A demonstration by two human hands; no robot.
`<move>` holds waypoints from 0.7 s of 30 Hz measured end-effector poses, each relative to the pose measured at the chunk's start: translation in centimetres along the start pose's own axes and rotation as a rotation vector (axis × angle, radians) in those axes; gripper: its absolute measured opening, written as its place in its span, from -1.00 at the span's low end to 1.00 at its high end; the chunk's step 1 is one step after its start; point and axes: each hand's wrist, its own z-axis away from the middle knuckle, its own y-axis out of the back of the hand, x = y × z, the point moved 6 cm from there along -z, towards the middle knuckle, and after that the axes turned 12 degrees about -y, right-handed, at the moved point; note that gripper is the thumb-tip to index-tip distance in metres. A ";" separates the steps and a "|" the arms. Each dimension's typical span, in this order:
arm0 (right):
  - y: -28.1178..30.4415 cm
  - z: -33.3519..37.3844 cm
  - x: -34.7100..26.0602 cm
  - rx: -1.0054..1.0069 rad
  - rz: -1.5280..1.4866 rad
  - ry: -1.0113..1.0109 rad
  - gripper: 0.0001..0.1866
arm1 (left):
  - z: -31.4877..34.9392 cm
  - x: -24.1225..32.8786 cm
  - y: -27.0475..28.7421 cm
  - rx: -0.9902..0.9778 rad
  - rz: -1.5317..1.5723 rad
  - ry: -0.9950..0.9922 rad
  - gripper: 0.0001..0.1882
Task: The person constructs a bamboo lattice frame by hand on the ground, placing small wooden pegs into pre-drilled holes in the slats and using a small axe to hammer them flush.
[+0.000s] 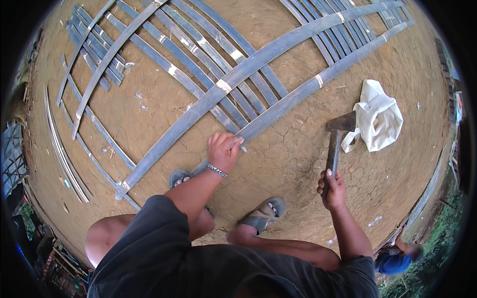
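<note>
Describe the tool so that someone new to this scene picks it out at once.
From the big lattice, look right to the white bag. Just left of it, the tool points away from the person, gripped by the right hand. Unlike the crumpled bag and long slats, it has a short handle with a dark head set crosswise.

Lit by soft, fairly bright daylight, too diffuse to trace to one side. Brightest on the white bag, darkest on the shirt, with little detail in its folds. Sharp enough mid-frame to show cracks in the brown ground; softer toward the rim. Bowed by the fisheye along the long strips, ringed in black, and blurred over the distant person's head at lower right.
</note>
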 end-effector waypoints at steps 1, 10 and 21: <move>-1.4 0.5 0.3 -0.049 -0.010 -0.024 -0.76 | 0.0 0.0 0.0 0.003 0.003 -0.001 -0.92; -5.5 -1.8 4.3 -0.223 0.273 -0.211 -0.61 | -0.1 0.1 0.0 0.022 0.020 0.008 -0.92; -7.4 -0.3 4.1 -0.100 0.980 0.277 -0.51 | 0.3 -0.2 -0.1 -0.022 0.001 0.041 -0.94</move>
